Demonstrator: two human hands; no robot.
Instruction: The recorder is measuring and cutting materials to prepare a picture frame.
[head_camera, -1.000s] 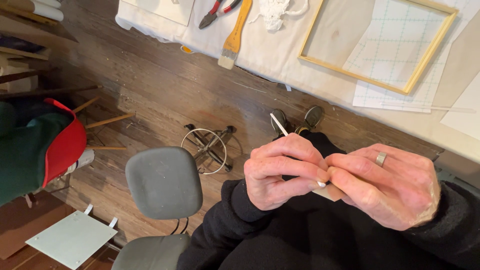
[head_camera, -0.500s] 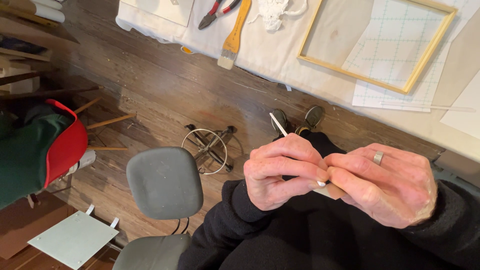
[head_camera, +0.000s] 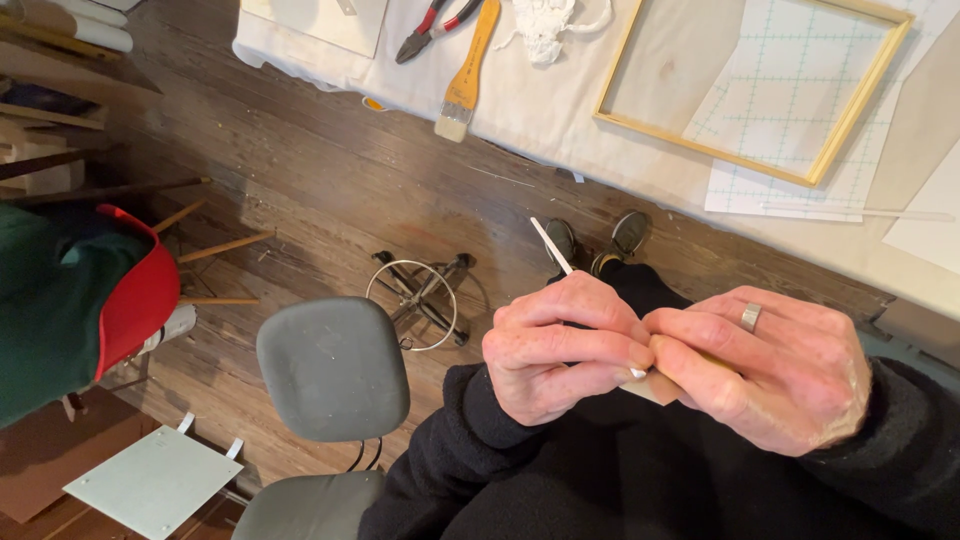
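Both hands (head_camera: 670, 365) pinch a thin white stick (head_camera: 552, 245).

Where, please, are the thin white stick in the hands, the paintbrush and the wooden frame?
thin white stick (head_camera: 549, 243), head view, on the bare end above the left hand.
paintbrush (head_camera: 468, 68), head view, on its yellow handle.
wooden frame (head_camera: 858, 108), head view, on its right rail.

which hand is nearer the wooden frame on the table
Right. The right hand sits below the wooden frame, under its lower edge; the left hand, gripping a thin white stick, is further off to the left.
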